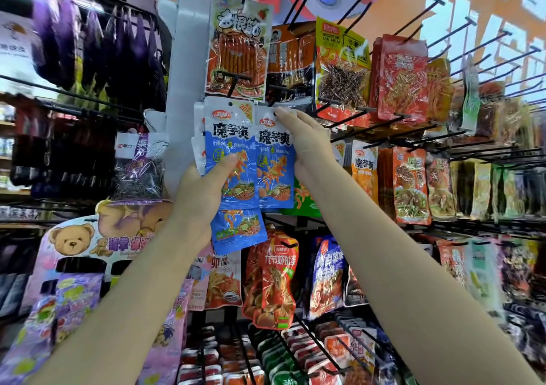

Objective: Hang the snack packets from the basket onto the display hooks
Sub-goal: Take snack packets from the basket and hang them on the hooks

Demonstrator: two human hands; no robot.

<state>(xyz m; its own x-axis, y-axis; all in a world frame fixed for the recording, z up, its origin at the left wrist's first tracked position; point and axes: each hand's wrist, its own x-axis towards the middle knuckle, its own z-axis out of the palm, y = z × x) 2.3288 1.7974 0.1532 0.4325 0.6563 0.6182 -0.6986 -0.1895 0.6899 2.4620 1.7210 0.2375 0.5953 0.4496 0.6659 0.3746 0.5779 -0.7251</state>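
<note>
Taking the blue packet [276, 160] held up at mid-rack as the landmark: far to its left hang dark purple bags [97, 39], blurred, and lower left stands a pink card display with a teddy bear [72, 238] printed on it. Just left of the landmark, touching it edge to edge, is a stack of blue packets [229, 160] gripped by the left hand [204, 195], thumb curled over the front, fingers hidden behind; one more packet of the stack sags below it. The right hand [304, 145] pinches the landmark packet's top right corner by its hang hole, fingers wrapped behind its right edge. Both packets carry large white Chinese characters on blue and a picture of a bowl of food; a corner flash on the left one shows "20", the rest unclear. Directly above hangs an orange stick-snack packet [237, 47] whose hook [233, 79] juts out just over the stack. Up and right, a yellow packet [342, 65] reads "VEGETARIAN MEAT". Below the landmark hangs a red packet [273, 281]. Bare black hooks [461, 27] crowd the upper right.
</note>
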